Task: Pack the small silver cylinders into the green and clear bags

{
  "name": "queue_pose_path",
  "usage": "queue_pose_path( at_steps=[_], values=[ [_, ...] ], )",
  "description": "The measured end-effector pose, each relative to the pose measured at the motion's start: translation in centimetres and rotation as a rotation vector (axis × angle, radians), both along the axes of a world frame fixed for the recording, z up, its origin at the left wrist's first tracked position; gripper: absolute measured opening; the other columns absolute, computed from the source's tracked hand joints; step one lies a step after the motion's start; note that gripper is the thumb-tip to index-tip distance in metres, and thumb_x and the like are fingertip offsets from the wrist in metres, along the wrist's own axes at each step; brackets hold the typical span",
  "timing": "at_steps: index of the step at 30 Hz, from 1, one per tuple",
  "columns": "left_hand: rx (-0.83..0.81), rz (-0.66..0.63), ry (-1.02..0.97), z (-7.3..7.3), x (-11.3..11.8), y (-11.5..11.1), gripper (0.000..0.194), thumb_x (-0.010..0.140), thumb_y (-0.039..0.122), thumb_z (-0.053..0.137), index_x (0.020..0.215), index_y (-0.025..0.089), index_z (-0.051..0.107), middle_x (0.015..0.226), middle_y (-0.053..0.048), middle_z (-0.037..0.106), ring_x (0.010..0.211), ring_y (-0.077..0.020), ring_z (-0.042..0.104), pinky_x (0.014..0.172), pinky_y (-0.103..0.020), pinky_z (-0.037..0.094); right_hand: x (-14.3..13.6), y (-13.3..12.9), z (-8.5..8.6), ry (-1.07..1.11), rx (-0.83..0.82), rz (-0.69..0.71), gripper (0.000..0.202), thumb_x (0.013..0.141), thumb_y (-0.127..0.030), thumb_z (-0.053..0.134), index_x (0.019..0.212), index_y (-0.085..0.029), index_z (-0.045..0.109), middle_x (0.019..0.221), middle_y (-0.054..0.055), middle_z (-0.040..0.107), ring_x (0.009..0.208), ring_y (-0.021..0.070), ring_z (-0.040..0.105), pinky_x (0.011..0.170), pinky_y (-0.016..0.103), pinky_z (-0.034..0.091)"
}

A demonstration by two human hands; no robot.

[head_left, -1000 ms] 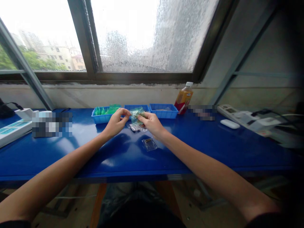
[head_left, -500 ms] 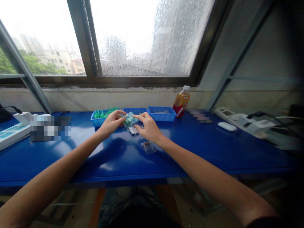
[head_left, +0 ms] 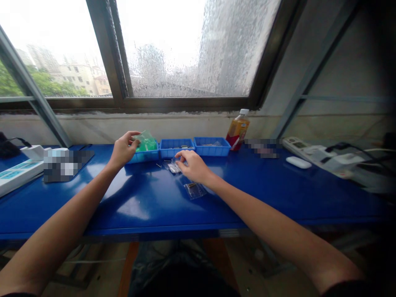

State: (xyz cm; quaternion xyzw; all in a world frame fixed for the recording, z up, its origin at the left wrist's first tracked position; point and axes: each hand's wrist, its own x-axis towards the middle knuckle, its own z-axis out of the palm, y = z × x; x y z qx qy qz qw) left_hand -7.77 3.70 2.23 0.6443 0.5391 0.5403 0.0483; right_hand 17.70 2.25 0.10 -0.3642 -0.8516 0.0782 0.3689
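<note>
My left hand [head_left: 123,150] pinches a clear plastic bag [head_left: 145,135] above the left blue bin [head_left: 145,156]. Bright green pieces [head_left: 148,144] show there through and around the bag; which are inside the bag and which in the bin I cannot tell. Over the table, my right hand [head_left: 193,166] has its thumb and forefinger apart, with nothing visible held. Just left of its fingertips lies a small clear packet with whitish contents [head_left: 173,167]. A second clear packet with brownish screw-like pieces [head_left: 194,189] rests below the right wrist.
The middle bin [head_left: 177,153] and right bin [head_left: 213,152] hold small parts and packets. Behind stands a drink bottle [head_left: 238,130]. Power strips [head_left: 21,175] lie at left; a white oval case [head_left: 298,162] lies at right. A tiny pin [head_left: 159,165] is on the table [head_left: 145,206].
My left hand has moved left with the clear bag, from between both hands to over the left bin. My right hand has let go of the bag and stays near the whitish packet.
</note>
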Motion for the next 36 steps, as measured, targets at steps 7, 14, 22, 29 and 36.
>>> queue_pose_path(
  at_steps=[7,14,22,29,36],
  values=[
    [-0.161,-0.170,-0.386,0.1,0.9,0.0,0.031,0.066,0.015,0.060,0.097,0.014,0.057,0.066,0.002,0.057,0.056,-0.0099,0.058,0.057,-0.022,0.046,-0.4,-0.4,-0.1,-0.073,-0.072,0.006,0.017,0.078,-0.020,0.056,0.094,-0.014,0.059,0.076,0.005,0.060,0.076,0.0164,0.051,0.070,0.030,0.039],
    [-0.294,-0.342,-0.730,0.7,1.7,-0.6,0.029,0.062,0.009,0.063,0.090,0.010,0.057,0.071,-0.002,0.060,0.057,-0.0076,0.056,0.054,-0.020,0.045,-0.5,-0.8,0.2,-0.016,-0.105,0.036,0.020,0.079,-0.023,0.056,0.096,-0.014,0.058,0.072,0.003,0.061,0.073,0.0155,0.054,0.068,0.029,0.039],
    [-0.391,-0.580,-0.638,-0.2,4.8,-2.1,0.026,0.067,0.016,0.066,0.087,0.016,0.050,0.075,0.001,0.058,0.063,-0.0089,0.058,0.059,-0.021,0.048,-1.9,-1.4,0.5,0.351,-0.211,0.063,0.030,0.080,-0.036,0.056,0.102,-0.016,0.056,0.072,0.001,0.059,0.063,0.0116,0.054,0.059,0.025,0.043],
    [-0.124,-0.753,-0.304,-0.4,7.6,-3.6,0.022,0.071,0.022,0.066,0.073,0.015,0.045,0.086,-0.002,0.058,0.079,-0.0111,0.056,0.072,-0.024,0.045,-1.1,-1.5,0.8,0.363,0.290,0.066,0.008,0.075,-0.012,0.054,0.074,-0.019,0.058,0.078,0.002,0.052,0.076,0.0138,0.050,0.066,0.027,0.042],
    [0.035,-0.687,-0.172,0.3,7.4,-4.2,0.015,0.075,0.021,0.060,0.074,0.015,0.047,0.094,-0.005,0.058,0.090,-0.0139,0.056,0.074,-0.025,0.046,-0.2,-1.6,1.3,0.334,0.457,0.072,0.008,0.079,-0.017,0.054,0.075,-0.020,0.059,0.079,0.002,0.050,0.077,0.0144,0.049,0.070,0.031,0.043]
  ],
)
